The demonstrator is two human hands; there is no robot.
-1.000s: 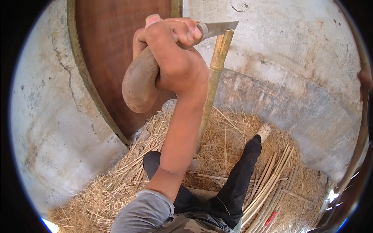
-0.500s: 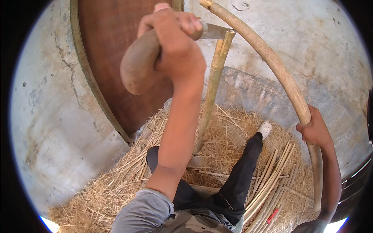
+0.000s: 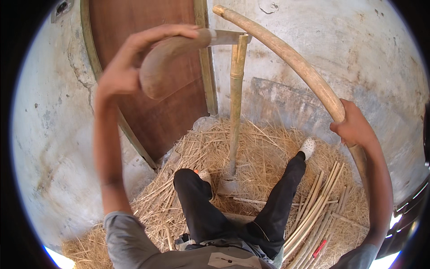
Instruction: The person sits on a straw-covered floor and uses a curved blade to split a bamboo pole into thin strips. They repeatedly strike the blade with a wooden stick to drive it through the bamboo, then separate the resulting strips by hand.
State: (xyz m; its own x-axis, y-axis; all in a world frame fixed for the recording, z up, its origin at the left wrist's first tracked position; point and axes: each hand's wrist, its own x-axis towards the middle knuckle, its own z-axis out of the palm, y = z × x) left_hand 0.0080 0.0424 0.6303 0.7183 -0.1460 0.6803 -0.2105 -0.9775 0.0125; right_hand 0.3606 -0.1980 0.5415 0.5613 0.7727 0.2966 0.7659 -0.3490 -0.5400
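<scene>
A large knife with a thick curved wooden handle (image 3: 168,60) has its blade (image 3: 226,37) across the top end of an upright bamboo pole (image 3: 236,85). My left hand (image 3: 120,77) is loosened around that handle; its fingers stretch out along the top, the palm stands off, and motion blurs it slightly. My right hand (image 3: 355,125) is wrapped round a long curved wooden stick (image 3: 291,54). The stick's far end reaches up and left past the bamboo top, near the blade's tip. The bamboo's foot stands between my legs.
Straw (image 3: 268,152) covers the ground. Split bamboo strips (image 3: 316,201) lie at my right, with a small red item (image 3: 319,248) on them. A brown door (image 3: 152,54) and a rough plastered wall (image 3: 313,36) stand ahead. My legs (image 3: 277,197) are spread around the bamboo.
My left hand has loosened from its grip on the knife handle and shifted left. The bamboo, knife and stick appear further left in view, with the blade still at the bamboo's top.
</scene>
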